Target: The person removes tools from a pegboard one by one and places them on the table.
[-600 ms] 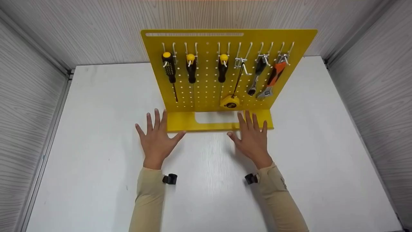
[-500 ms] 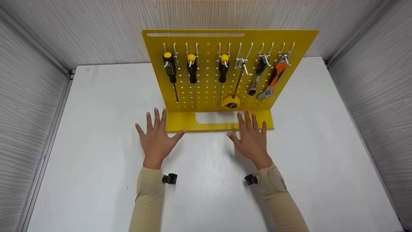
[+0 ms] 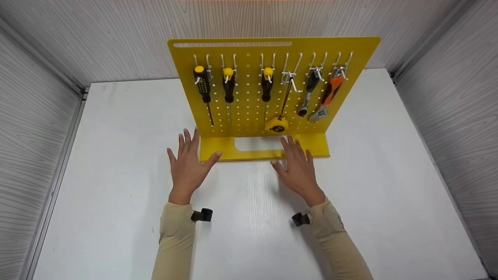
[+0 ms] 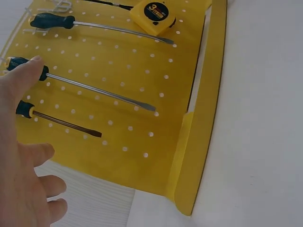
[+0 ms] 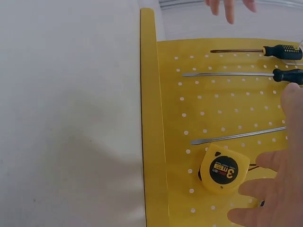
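Observation:
A yellow pegboard [image 3: 249, 97] stands upright on its base. Three screwdrivers hang at its left and middle, the leftmost [image 3: 202, 84] with a dotted handle. Right of them hang a tape measure [image 3: 277, 125] on a cord, a ratchet wrench [image 3: 307, 93] and an orange-handled adjustable wrench [image 3: 330, 93]. The left hand [image 3: 188, 169], fingers spread, is at the base's left end, holding nothing; contact cannot be told. Empty too, the right hand [image 3: 299, 171] has its fingertips over the base's right part. In the right wrist view its fingers [image 5: 258, 189] appear beside the tape measure [image 5: 223, 169].
The board is on a white table [image 3: 116, 155], with wood-grain panels behind it and at both sides. Black wrist mounts [image 3: 202, 215] sit on the inner sides of both beige sleeves [image 3: 177, 229].
Both hands have turned and shifted slightly, and the fingers of the right hand lie closer together. The board appears slightly further left and lower in the head view.

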Available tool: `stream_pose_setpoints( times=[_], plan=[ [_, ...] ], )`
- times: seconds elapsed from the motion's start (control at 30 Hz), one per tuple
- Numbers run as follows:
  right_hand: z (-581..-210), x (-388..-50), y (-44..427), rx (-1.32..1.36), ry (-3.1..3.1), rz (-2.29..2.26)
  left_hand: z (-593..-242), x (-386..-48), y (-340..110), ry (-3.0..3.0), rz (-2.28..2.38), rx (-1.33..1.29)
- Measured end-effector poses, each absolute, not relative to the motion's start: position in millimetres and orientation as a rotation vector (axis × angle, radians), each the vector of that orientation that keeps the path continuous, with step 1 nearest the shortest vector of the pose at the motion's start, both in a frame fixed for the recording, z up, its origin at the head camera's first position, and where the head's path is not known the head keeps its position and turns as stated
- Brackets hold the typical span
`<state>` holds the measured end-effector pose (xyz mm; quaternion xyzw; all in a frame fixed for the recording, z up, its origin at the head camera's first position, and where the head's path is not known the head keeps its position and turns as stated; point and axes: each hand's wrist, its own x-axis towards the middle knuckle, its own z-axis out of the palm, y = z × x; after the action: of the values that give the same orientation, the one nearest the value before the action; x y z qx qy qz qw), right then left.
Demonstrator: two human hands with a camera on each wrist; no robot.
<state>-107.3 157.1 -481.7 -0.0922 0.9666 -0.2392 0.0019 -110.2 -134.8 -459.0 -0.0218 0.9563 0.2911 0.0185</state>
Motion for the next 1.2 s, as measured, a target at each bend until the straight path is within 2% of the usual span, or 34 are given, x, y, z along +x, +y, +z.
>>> stream_pose_setpoints(
  times=[0.33,0.57,0.93,1.2],
  plan=[
    [-485.0,-107.7,145.5,-0.356,2.921,-0.968,-455.4,-115.5,-138.1,2.956,1.146,-0.084],
    [-487.8,-108.4,137.9,-0.43,2.833,-1.202,-454.8,-119.7,-138.2,2.957,1.511,-0.09],
    [-478.0,-111.4,120.8,-0.387,2.613,-1.402,-433.1,-132.4,-131.5,2.795,1.923,-0.04],
    [-472.5,-111.2,108.4,-0.426,2.549,-1.417,-417.1,-141.9,-125.4,2.742,2.011,-0.056]
  ],
)
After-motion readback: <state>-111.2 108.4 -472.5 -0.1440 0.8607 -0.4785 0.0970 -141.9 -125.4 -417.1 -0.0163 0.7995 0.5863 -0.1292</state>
